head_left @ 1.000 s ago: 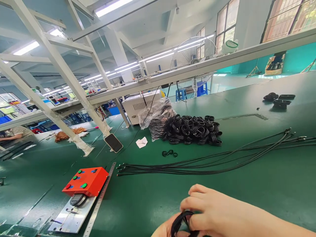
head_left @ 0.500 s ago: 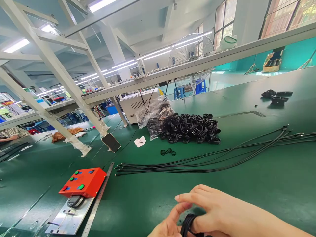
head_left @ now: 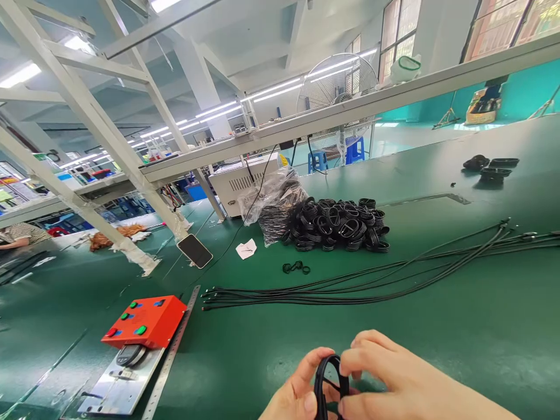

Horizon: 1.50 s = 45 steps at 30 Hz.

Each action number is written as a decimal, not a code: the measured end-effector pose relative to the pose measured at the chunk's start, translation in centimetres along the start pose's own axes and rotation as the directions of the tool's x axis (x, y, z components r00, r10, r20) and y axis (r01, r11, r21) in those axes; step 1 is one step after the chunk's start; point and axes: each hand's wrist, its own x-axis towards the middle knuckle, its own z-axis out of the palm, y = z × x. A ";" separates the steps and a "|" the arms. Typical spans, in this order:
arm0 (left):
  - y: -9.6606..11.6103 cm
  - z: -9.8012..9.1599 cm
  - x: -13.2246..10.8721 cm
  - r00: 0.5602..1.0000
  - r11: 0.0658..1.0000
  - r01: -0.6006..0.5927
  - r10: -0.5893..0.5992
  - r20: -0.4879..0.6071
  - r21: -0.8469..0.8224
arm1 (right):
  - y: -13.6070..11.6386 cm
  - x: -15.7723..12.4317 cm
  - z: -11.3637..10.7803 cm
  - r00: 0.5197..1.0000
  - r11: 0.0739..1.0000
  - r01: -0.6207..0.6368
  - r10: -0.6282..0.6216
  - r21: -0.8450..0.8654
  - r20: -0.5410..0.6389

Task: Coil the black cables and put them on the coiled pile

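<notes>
A small black cable coil (head_left: 322, 382) stands on edge between my two hands near the bottom of the view. My left hand (head_left: 295, 394) grips its left side, thumb in front and fingers behind. My right hand (head_left: 376, 373) has its fingers and thumb closed on the coil's right side. The lower part of the coil is cut off by the frame. Beyond my hands, several straight black cables (head_left: 306, 297) lie across the green table. Behind them is a heap of coiled black cables (head_left: 341, 226), with a few small black rings (head_left: 296, 267) in front.
To the left sit an orange box with buttons (head_left: 146, 321), a metal plate (head_left: 118, 388) and a steel ruler (head_left: 170, 356). A phone (head_left: 195, 251) leans by a shelf post. Several black coils (head_left: 494, 174) lie at the far right. A person's arm (head_left: 15, 242) shows at far left.
The coil has come up into fuller view and now shows as an upright loop. My right fingers have shifted from above my left hand onto the coil's right side.
</notes>
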 end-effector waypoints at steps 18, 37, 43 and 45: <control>-0.4 0.0 0.8 0.973 0.947 -0.139 0.186 -0.140 0.291 | 0.2 0.7 6.6 0.808 0.512 -0.328 0.587 0.794 -0.045; -0.2 -0.6 1.0 0.926 0.834 -0.015 0.220 -0.308 0.551 | 2.0 1.2 6.4 0.915 0.980 -0.098 0.021 -0.171 -0.404; 0.3 -0.3 1.1 0.939 0.838 0.071 0.127 -0.320 0.540 | 2.6 1.7 7.9 0.947 0.968 -0.017 -0.065 -0.251 -0.315; 0.6 -0.3 1.0 0.940 0.844 0.049 0.142 -0.311 0.535 | 2.8 1.8 8.4 0.964 0.980 -0.063 0.012 -0.188 -0.266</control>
